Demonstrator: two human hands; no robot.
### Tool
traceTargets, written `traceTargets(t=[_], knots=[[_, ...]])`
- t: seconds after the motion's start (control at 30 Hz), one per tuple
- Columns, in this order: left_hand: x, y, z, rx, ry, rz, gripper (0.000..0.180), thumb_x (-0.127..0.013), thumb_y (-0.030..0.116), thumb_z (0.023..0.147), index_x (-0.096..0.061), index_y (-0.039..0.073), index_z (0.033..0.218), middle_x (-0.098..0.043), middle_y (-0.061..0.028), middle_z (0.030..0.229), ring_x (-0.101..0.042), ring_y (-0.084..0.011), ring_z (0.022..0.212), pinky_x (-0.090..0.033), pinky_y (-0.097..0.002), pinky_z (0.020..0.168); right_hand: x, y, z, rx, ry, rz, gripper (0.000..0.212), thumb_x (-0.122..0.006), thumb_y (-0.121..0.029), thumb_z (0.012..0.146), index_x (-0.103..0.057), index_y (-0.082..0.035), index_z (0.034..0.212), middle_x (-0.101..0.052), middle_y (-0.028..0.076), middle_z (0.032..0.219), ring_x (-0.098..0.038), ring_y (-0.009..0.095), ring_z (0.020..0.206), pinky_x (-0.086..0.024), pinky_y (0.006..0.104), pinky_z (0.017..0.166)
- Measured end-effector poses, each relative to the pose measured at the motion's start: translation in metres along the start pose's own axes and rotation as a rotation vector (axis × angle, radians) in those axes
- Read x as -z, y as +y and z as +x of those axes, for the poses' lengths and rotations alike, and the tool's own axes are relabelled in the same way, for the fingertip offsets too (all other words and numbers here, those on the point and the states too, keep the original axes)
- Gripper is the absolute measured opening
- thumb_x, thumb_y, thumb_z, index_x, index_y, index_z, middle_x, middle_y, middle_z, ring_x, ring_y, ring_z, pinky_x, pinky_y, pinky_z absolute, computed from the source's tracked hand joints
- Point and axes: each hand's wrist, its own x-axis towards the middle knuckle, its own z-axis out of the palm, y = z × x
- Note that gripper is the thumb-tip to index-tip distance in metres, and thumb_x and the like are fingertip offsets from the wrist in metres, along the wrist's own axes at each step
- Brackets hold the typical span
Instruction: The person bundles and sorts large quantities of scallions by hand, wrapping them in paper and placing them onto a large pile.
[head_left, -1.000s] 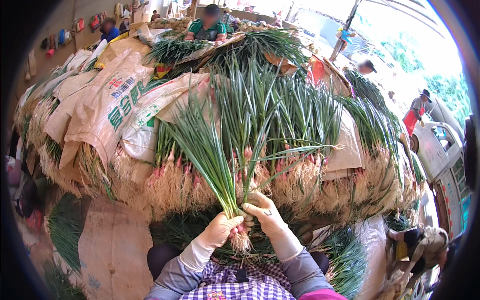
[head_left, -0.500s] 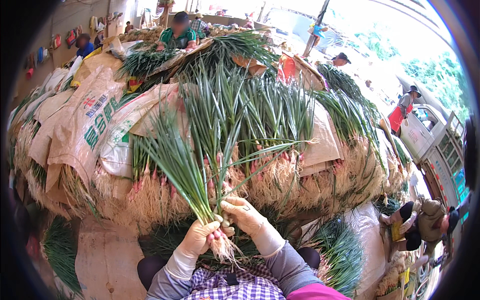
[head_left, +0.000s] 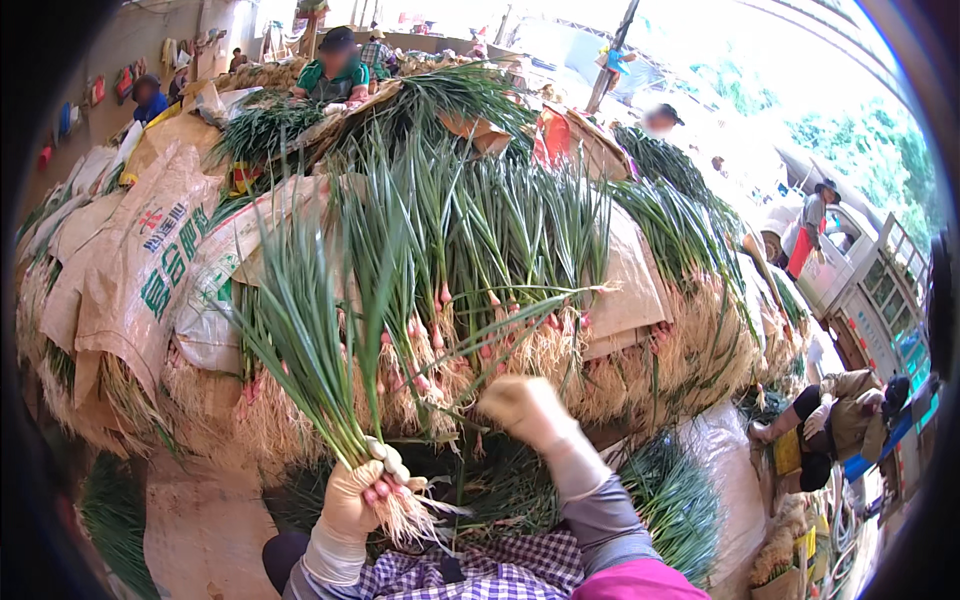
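Note:
In my gloved left hand (head_left: 350, 497) is a bunch of spring onions (head_left: 335, 415). The fingers wrap round its lower stems, just above the pink bulbs, and pale roots trail below. Its green leaves point up and to the left. My gloved right hand (head_left: 520, 408) is off to the right, apart from the bunch and near the front edge of the piled spring onions (head_left: 480, 230). Motion smears its fingers, so I cannot make out their shape or anything in them.
Woven sacks (head_left: 150, 275) cover the pile's left side. Loose green leaves (head_left: 675, 500) lie low on the right. A person in green (head_left: 335, 85) is behind the pile. Someone bends down (head_left: 845, 420) at the right, near a truck (head_left: 870, 270).
My right hand has left the bunch and moved up and to the right. My left hand has shifted left and lower, still holding the spring onions. The view has moved slightly.

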Motion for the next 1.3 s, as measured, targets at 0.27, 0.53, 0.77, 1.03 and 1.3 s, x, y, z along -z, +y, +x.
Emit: traceTargets(t=[0.27,0.53,0.77,1.03,1.3], knots=[[0.006,-0.002,0.012,0.038,-0.036,0.022,0.014,-0.057,0.007,0.088,-0.051,0.004,0.100,-0.057,-0.0139,0.088,-0.060,-0.0274,0.082,-0.051,-0.0549,0.081,0.108,0.148,0.080,-0.074,0.531,-0.872,0.020,-0.058,-0.005,0.078,-0.064,-0.014,0.094,-0.057,0.011,0.095,-0.059,0.028,0.086,-0.050,0.0382,0.076],[0.005,-0.005,0.016,0.053,0.039,0.334,0.052,-0.058,0.004,0.086,-0.039,0.000,0.134,-0.059,-0.0090,0.076,-0.061,-0.0225,0.072,-0.053,-0.0388,0.070,0.143,0.065,0.055,-0.408,0.371,0.234,0.022,-0.054,-0.005,0.088,-0.059,0.000,0.109,-0.066,0.013,0.091,-0.062,0.015,0.062,-0.055,0.0267,0.057],[0.007,-0.033,0.021,0.230,0.183,0.369,0.017,-0.051,-0.002,0.088,-0.055,0.000,0.105,-0.064,-0.0179,0.099,-0.063,-0.0155,0.072,-0.050,-0.0184,0.061,-0.015,-0.029,-0.017,-0.339,-0.222,0.664,0.025,-0.053,-0.020,0.094,-0.060,0.002,0.103,-0.067,0.013,0.092,-0.065,0.021,0.082,-0.053,0.0342,0.075],[0.007,-0.035,0.026,0.331,0.228,0.355,0.008,-0.055,0.006,0.085,-0.054,0.001,0.091,-0.060,-0.0093,0.080,-0.056,-0.0120,0.063,-0.049,-0.0223,0.059,-0.066,-0.035,-0.024,-0.057,0.016,0.333,0.026,-0.055,-0.019,0.090,-0.056,-0.002,0.071,-0.051,0.014,0.067,-0.054,0.032,0.064,-0.043,0.0372,0.059],[-0.001,-0.040,0.019,0.112,-0.086,-0.019,0.012,-0.060,0.006,0.083,-0.051,0.004,0.089,-0.055,-0.0113,0.077,-0.058,-0.0248,0.069,-0.051,-0.0384,0.063,-0.059,-0.008,0.005,-0.017,0.351,0.014,0.020,-0.051,-0.010,0.086,-0.054,-0.006,0.066,-0.053,0.012,0.060,-0.051,0.024,0.050,-0.047,0.0358,0.050]])
